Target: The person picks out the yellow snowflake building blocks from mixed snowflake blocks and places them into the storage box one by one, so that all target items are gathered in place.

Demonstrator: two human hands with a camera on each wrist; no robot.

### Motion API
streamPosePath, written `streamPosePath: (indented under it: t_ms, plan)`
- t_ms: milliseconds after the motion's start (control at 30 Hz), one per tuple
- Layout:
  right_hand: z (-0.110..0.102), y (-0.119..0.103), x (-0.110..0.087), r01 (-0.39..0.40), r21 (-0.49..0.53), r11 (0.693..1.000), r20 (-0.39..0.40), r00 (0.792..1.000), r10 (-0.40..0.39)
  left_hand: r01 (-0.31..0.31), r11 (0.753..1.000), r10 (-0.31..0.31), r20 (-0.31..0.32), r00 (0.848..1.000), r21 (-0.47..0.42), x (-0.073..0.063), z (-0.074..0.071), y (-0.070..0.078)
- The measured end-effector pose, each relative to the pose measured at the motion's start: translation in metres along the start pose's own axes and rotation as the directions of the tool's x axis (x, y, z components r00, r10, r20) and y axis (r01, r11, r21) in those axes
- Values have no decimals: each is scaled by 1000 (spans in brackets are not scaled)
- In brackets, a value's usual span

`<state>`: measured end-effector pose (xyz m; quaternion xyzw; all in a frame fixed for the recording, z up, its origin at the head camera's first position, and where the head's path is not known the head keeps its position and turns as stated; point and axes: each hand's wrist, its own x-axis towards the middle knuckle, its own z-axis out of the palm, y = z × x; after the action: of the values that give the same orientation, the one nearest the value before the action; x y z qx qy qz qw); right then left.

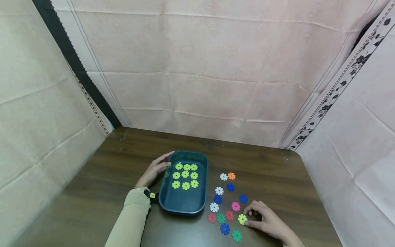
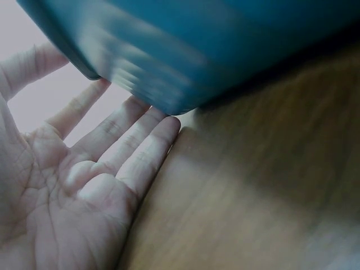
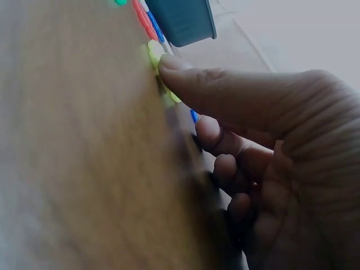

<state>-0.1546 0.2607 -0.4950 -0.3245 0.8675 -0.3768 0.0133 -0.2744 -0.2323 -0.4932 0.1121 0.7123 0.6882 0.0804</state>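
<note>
A dark teal plastic tray (image 1: 182, 203) stands on the table, with several yellow-green notched discs (image 1: 185, 174) laid in rows on its floor. Along its left side, my left hand (image 1: 155, 169) touches the wall with fairly straight, spread fingers; the left wrist view shows the fingertips (image 2: 169, 126) against the tray's outside. To the right, my right hand (image 1: 265, 219) pinches a yellow-green disc (image 1: 242, 219) by its edge, thumb and index finger at its right side. In the right wrist view the thumb (image 3: 191, 76) lies on that disc (image 3: 154, 53), low at the tabletop.
Between tray and right hand lie loose notched discs: white (image 1: 214, 207), blue (image 1: 225, 228), green (image 1: 237, 235), red (image 1: 229, 215), pink (image 1: 236, 206) and orange (image 1: 231, 176). The brown wooden table (image 1: 123, 164) is bordered by pale hanging cloths (image 1: 197, 68) at the back and sides.
</note>
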Motion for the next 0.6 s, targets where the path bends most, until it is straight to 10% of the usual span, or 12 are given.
streamPosePath:
  t_ms: [600]
  plan:
    - [-5,3,0,-222,226,948,35,975,220,-11,1000,11,14,1000,-17,1,-2,1]
